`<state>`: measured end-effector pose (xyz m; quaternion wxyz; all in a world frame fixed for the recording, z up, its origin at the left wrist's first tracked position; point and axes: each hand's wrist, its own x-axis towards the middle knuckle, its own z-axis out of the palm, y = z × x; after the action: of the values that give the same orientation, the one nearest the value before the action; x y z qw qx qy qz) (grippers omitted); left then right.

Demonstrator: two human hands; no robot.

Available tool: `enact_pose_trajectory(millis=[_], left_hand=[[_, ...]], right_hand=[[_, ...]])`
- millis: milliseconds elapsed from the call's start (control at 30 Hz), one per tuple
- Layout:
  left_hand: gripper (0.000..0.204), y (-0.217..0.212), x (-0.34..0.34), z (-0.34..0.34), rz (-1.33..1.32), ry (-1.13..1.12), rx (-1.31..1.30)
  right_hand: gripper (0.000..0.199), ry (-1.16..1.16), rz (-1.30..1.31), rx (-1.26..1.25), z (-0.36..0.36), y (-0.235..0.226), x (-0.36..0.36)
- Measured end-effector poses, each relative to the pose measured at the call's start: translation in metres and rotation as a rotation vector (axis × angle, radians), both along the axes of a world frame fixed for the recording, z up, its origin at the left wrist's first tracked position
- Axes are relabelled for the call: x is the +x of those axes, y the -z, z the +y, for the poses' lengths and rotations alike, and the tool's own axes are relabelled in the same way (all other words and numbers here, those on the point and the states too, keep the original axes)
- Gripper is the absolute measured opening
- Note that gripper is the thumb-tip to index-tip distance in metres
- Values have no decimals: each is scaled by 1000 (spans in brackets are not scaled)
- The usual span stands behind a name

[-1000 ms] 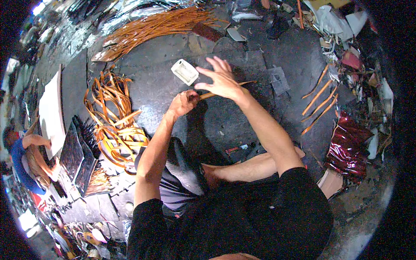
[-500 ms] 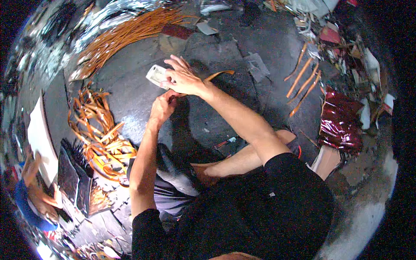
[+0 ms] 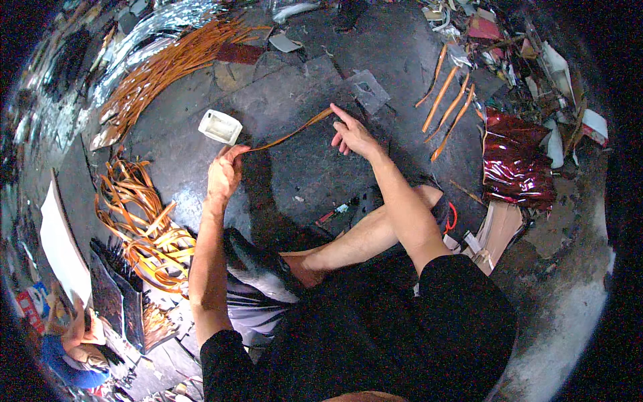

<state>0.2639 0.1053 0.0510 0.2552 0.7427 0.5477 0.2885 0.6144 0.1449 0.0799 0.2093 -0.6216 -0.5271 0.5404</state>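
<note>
A narrow orange-brown strip [image 3: 295, 136] runs between my two hands above the dark floor. My left hand [image 3: 225, 175] pinches its left end between thumb and fingers. At the strip's other end is my right hand [image 3: 355, 136], index finger stretched out with its tip against the strip, the other fingers loosely bent and apart. Just beyond my left hand sits a small white rectangular container [image 3: 220, 127]; whether anything is in it is hard to make out.
Looped orange strips [image 3: 144, 224] lie to my left, a long orange bundle [image 3: 181, 63] at the far left. Several brown pieces [image 3: 450, 107] and a shiny dark-red sheet [image 3: 517, 159] lie right. Another person's blue sleeve [image 3: 70, 362] shows lower left.
My right hand has moved right, away from the white container and my left hand, to the strip's far end. My left hand shifted slightly left. The strip now shows along its length.
</note>
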Motion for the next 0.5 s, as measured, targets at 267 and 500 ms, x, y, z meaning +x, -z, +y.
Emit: enact_pose_trajectory(millis=[267,500], left_hand=[[28,15,-15,-6,-59,79,10],[21,18,-45,-6,-700,104,-682]], right_hand=[[52,-74,-251,-33,-6,-10,-21],[51,-342,-334,228,-33,38,-90]])
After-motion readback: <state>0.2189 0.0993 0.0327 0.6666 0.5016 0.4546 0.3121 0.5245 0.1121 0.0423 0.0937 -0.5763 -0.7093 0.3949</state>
